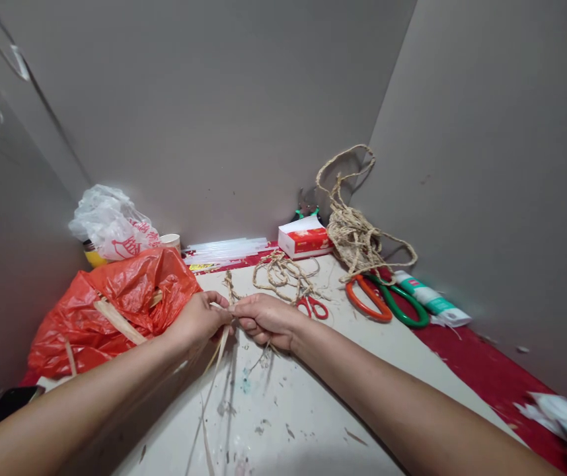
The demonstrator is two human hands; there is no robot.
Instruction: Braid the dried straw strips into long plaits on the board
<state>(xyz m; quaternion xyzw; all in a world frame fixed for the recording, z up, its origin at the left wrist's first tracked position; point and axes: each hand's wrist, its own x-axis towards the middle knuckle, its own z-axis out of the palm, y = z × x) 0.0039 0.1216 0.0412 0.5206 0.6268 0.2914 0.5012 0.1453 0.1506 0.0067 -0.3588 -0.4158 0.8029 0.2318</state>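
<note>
Over the middle of the table my left hand point(201, 318) and my right hand point(267, 320) meet, fingertips touching. Both are closed in a pinch on a braided straw cord point(230, 285), whose finished end sticks up just beyond the fingers. Loose flat straw strands point(221, 354) hang down from under my left hand toward the table's near side. The exact spot where the fingers grip is hidden by the fingers themselves. A thin braided cord point(283, 272) lies in loops behind my right hand, with red-handled scissors point(313, 307) beside it.
At left sits a red plastic bag point(129, 284) with straw strips, a white bag point(110, 221) behind. Clear sticks point(228, 248), a tissue pack point(304, 239) and a rope heap point(355, 238) line the back. Orange point(367, 301) and green handles point(405, 305) and a tube point(432, 299) lie right.
</note>
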